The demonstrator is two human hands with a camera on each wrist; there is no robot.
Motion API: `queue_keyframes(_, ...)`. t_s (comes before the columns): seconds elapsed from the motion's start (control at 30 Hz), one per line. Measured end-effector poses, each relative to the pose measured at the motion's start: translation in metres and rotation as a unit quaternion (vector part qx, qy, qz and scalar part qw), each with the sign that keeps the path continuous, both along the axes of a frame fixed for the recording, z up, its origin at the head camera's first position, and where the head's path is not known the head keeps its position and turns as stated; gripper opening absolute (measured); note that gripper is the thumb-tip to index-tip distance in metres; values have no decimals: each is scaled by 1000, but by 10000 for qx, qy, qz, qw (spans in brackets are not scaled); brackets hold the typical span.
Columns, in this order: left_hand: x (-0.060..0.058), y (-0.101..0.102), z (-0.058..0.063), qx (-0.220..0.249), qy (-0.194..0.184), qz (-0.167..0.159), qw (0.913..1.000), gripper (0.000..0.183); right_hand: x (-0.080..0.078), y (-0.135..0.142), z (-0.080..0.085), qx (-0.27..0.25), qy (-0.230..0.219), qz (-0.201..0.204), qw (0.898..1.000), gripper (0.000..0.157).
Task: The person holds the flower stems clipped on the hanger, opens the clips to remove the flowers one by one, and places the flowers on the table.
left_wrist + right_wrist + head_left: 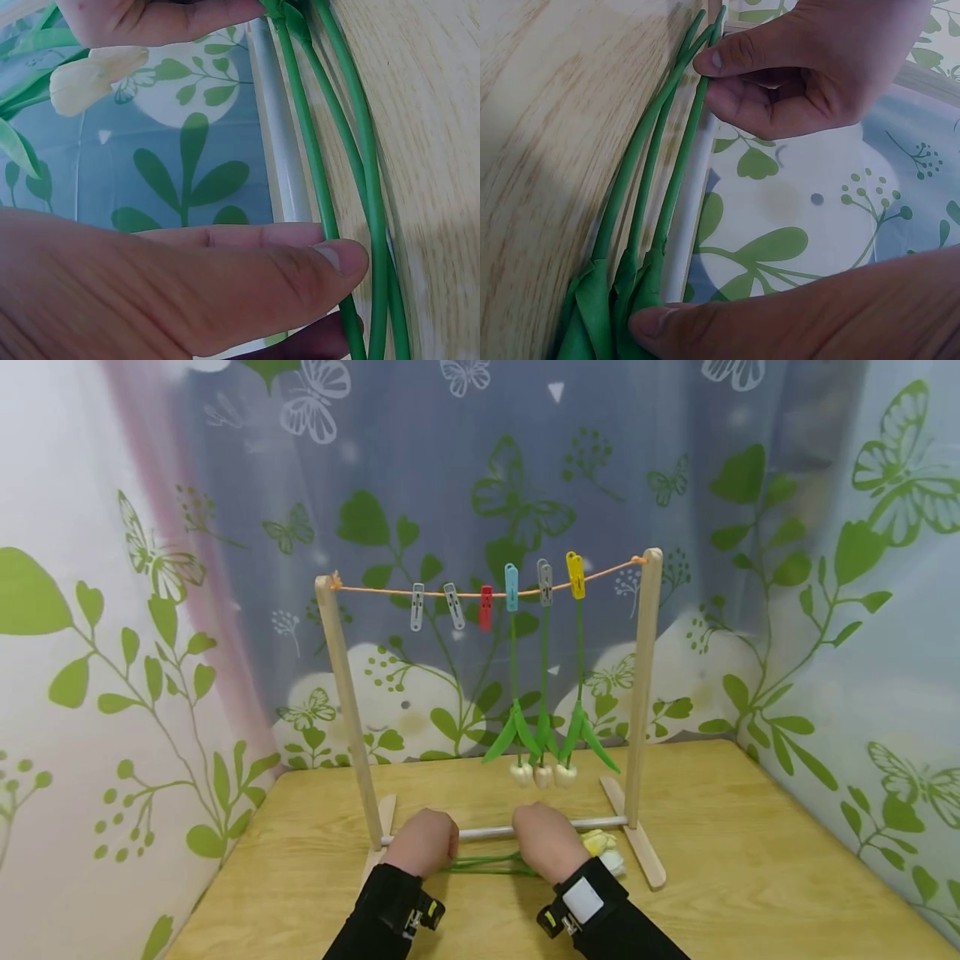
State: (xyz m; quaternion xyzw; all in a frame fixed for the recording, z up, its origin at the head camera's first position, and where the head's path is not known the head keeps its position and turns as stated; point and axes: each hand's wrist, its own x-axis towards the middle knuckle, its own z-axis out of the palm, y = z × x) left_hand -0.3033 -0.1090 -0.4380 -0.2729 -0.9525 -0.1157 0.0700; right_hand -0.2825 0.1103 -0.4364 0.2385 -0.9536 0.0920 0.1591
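Observation:
Several artificial tulips with green stems (487,862) lie on the table beside the rack's crossbar. One yellow bloom (598,841) and a white bloom (612,862) show past my right hand. With thumb and fingers, my left hand (427,842) pinches the stem nearest the bar (309,154), close to its end. My right hand (551,843) grips the same tulip at its leaves (649,281), the thumb lying over them; its fingertips are hidden. Two other tulip stems (622,184) run alongside on the wood.
A wooden rack (348,710) holds an orange string (386,591). Grey clothespins (417,607), a red clothespin (486,607) and others are on it. Blue (512,587), grey (545,582) and yellow (575,575) clothespins hold hanging white tulips (521,774). Patterned curtains surround the table (285,877).

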Motion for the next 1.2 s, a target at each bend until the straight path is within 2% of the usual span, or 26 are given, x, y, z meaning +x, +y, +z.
queue_keyframes(0.17,-2,4,-7,44,-16,21,10000,30,1,3,-2,-37,135,-6,9999,34)
queue_keyframes(0.37,-1,0,-13,114,-382,36,9992,26,6,0,-3,40,56,83,9999,35)
queue_keyframes(0.53,-3,0,-9,162,-253,110,9995,26,0,-2,-1,144,188,-11,9997,34)
queue_keyframes(0.77,-4,3,-4,104,-288,10,9995,26,-1,3,0,21,-153,33,9999,36)
queue_keyframes(1.03,-7,4,2,178,-119,-19,9998,27,-3,4,11,82,-16,100,9999,39)
queue_keyframes(1.2,-1,1,-1,183,-416,-34,9990,27,-1,1,1,42,-61,179,9998,33)
